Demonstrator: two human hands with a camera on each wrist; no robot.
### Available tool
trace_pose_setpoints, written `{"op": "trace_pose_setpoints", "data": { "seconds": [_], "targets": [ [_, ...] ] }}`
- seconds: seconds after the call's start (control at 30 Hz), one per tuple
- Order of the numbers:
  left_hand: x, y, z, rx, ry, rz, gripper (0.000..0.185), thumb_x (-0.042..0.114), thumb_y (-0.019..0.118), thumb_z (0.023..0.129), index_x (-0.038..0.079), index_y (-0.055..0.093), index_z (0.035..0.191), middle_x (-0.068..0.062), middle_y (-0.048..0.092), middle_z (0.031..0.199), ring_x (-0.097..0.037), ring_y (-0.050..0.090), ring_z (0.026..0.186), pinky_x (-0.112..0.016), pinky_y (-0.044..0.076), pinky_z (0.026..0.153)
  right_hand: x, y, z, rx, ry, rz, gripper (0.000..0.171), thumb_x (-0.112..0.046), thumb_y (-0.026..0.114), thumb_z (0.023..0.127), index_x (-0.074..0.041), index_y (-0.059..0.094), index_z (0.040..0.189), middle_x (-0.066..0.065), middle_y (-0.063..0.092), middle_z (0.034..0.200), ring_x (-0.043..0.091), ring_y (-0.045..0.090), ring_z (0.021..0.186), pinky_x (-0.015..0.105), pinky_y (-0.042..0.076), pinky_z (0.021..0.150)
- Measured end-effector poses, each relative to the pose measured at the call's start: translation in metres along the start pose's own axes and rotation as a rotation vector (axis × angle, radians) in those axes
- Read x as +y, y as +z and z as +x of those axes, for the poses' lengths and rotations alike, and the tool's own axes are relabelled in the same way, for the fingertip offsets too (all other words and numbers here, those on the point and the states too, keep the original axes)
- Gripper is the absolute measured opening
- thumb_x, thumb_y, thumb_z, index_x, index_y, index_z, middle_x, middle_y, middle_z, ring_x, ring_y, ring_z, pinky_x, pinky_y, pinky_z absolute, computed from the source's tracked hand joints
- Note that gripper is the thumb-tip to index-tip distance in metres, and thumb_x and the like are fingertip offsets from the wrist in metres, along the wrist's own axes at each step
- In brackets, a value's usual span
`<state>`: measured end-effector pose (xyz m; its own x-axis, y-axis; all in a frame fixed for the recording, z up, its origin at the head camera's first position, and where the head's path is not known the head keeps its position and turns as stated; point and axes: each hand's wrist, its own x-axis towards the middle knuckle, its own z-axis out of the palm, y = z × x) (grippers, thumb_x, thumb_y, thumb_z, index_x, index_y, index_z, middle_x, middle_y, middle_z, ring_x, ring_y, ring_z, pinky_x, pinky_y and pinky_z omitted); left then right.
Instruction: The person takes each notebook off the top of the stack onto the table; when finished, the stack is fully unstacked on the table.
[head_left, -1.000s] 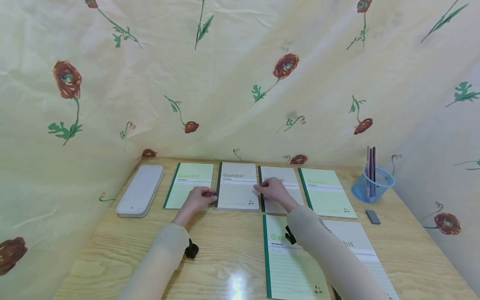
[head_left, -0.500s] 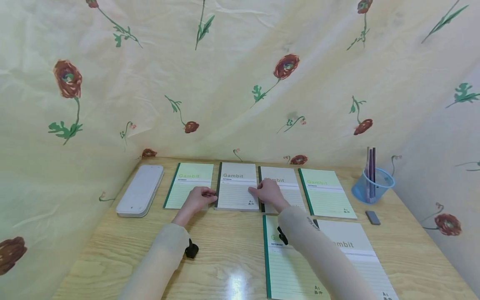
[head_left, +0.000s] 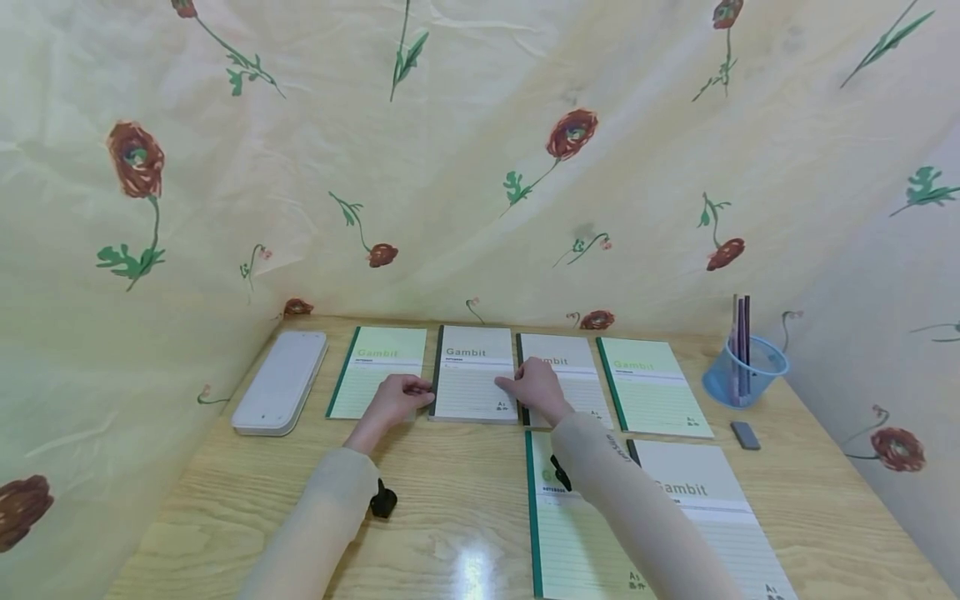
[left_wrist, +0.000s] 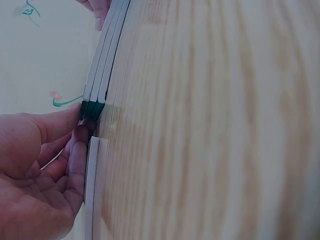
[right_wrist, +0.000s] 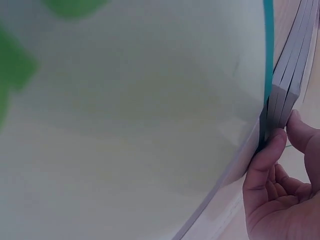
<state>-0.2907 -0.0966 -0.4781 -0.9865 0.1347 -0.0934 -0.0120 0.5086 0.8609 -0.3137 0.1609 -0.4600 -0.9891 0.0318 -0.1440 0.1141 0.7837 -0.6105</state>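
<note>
The grey notebook stack is lying in the back row, between a green notebook and a second grey notebook. Our left hand is pinching the stack's dark spine, our right hand its opposite edge; we should probably be squeezing evenly, lining up the layers.

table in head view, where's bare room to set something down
Bare: front middle, between the left sleeve and the front green notebook; front left, below the white case; right side, beside the front grey notebook. Crowded: the back row of notebooks, narrowly spaced, with left hand and right hand there.
</note>
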Motion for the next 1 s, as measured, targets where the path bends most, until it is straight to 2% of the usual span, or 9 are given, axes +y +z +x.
{"op": "trace_pose_setpoints", "data": {
  "seconds": [0.2,0.57,0.8,1.0],
  "targets": [
    [-0.002,0.000,0.001,0.004,0.011,0.009,0.024,0.012,0.071,0.093,0.000,0.071,0.114,-0.009,0.070,0.101,-0.022,0.063,0.093,-0.039,0.051,0.086,0.002,0.002,0.001,0.012,-0.004,-0.005,0.042,-0.036,0.073,0.092,-0.008,0.061,0.063,0.002,0.053,0.057,0.014,0.045,0.049,0.026,0.035,0.048],
    [-0.001,0.001,-0.001,0.007,0.026,0.014,0.023,0.010,0.071,0.093,-0.001,0.071,0.113,-0.008,0.071,0.100,-0.021,0.064,0.093,-0.039,0.052,0.086,0.003,0.000,-0.002,0.018,-0.003,0.008,0.037,-0.035,0.073,0.092,-0.008,0.060,0.070,0.003,0.055,0.062,0.015,0.047,0.054,0.027,0.035,0.049],
    [0.000,0.001,0.000,0.008,0.030,0.017,0.022,0.011,0.071,0.093,-0.001,0.071,0.112,-0.008,0.071,0.100,-0.021,0.064,0.093,-0.039,0.051,0.086,0.003,-0.003,-0.004,0.054,-0.037,0.004,0.033,-0.035,0.074,0.091,-0.008,0.061,0.076,0.004,0.057,0.069,0.017,0.049,0.061,0.028,0.036,0.054],
    [0.000,0.000,-0.001,0.000,0.021,0.010,0.023,0.010,0.070,0.093,-0.001,0.071,0.113,-0.008,0.070,0.101,-0.022,0.064,0.094,-0.039,0.051,0.088,0.007,-0.008,-0.011,0.026,-0.014,0.104,0.033,-0.032,0.073,0.091,-0.005,0.059,0.080,0.005,0.058,0.070,0.018,0.052,0.061,0.028,0.038,0.056]
  ]
}}
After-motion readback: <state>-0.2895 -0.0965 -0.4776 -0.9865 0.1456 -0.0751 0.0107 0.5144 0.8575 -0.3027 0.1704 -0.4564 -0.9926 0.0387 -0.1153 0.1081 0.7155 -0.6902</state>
